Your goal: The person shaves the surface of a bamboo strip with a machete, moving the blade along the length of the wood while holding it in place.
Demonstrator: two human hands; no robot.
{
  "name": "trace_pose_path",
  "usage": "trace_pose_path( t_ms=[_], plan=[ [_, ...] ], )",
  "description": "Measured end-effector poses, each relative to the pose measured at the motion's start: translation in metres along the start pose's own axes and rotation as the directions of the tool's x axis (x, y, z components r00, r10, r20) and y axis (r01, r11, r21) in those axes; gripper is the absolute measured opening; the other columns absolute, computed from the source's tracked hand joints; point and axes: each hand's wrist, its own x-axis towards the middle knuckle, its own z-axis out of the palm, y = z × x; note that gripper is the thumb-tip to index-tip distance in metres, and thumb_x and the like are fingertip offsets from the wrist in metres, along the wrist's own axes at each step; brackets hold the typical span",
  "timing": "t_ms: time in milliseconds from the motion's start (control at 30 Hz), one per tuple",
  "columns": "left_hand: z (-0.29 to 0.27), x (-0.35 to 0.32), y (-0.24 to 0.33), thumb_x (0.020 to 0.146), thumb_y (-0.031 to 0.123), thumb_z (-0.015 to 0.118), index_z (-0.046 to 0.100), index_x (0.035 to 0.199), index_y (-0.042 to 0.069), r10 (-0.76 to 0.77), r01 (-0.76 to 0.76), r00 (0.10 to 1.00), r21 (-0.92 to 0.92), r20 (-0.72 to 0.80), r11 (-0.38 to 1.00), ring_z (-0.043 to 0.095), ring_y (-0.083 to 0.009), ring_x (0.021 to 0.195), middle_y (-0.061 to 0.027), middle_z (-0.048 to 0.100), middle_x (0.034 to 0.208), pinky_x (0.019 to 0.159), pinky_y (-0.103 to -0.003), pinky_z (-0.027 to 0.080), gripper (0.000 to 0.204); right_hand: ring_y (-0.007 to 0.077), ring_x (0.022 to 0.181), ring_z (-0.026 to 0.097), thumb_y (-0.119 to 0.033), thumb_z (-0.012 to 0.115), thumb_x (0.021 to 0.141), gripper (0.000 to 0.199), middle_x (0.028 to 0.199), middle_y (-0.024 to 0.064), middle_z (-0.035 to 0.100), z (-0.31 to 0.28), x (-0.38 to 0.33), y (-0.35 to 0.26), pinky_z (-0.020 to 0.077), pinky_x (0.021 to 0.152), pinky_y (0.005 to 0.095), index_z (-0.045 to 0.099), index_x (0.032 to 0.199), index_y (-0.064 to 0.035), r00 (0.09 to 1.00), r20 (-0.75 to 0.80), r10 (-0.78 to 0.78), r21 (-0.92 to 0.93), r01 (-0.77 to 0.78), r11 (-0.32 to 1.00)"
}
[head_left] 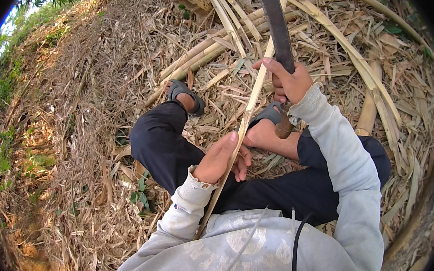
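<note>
Strip (255, 90), slim, pale, fibrous, pinched loosely in left hand (217, 160); right hand (292, 84) grips dark-bladed knife (279, 30), tip cut off.

No readable text. Grey sweatshirt (185, 259): faded pale print (245, 242) on front, rounded shape plus blocky marks curving below, too worn to tell if letters. Left sleeve (185, 215), near cuff: tiny blue-and-red emblem (174, 205), too small to read.
</note>
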Motion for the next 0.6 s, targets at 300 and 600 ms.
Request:
trace_pose_path(
  t_ms=[300, 600],
  plan=[
    [-0.041, -0.032, -0.032, 0.100, 0.059, 0.019, 0.038, 0.083, 0.009, -0.256, 0.303, 0.938, -0.192, 0.234, 0.934, 0.019, -0.0080, 0.035, 0.0012, 0.028, 0.050, 0.033, -0.025, 0.019, 0.055, 0.0099, 0.044, 0.036, -0.056, 0.049, 0.095, 0.057, 0.049, -0.0021, 0.037, 0.001, 0.002, 0.007, 0.0335, 0.045, 0.0308, 0.070, 0.094, -0.0032, 0.975, -0.076, -0.208, -0.359, 0.168, 0.918],
    [-0.042, -0.016, 0.014, 0.101, 0.056, 0.025, 0.042, 0.083, 0.010, -0.136, 0.126, 0.990, -0.215, -0.030, 0.968, 0.022, -0.0077, 0.035, 0.0004, 0.031, 0.051, 0.034, -0.024, 0.021, 0.053, 0.0345, 0.059, 0.059, -0.058, 0.054, 0.089, 0.057, 0.070, 0.0150, 0.059, 0.054, -0.050, 0.026, 0.0462, 0.053, 0.0412, 0.058, 0.077, -0.0031, 0.779, 0.404, -0.480, -0.803, 0.553, 0.222]
  ],
)
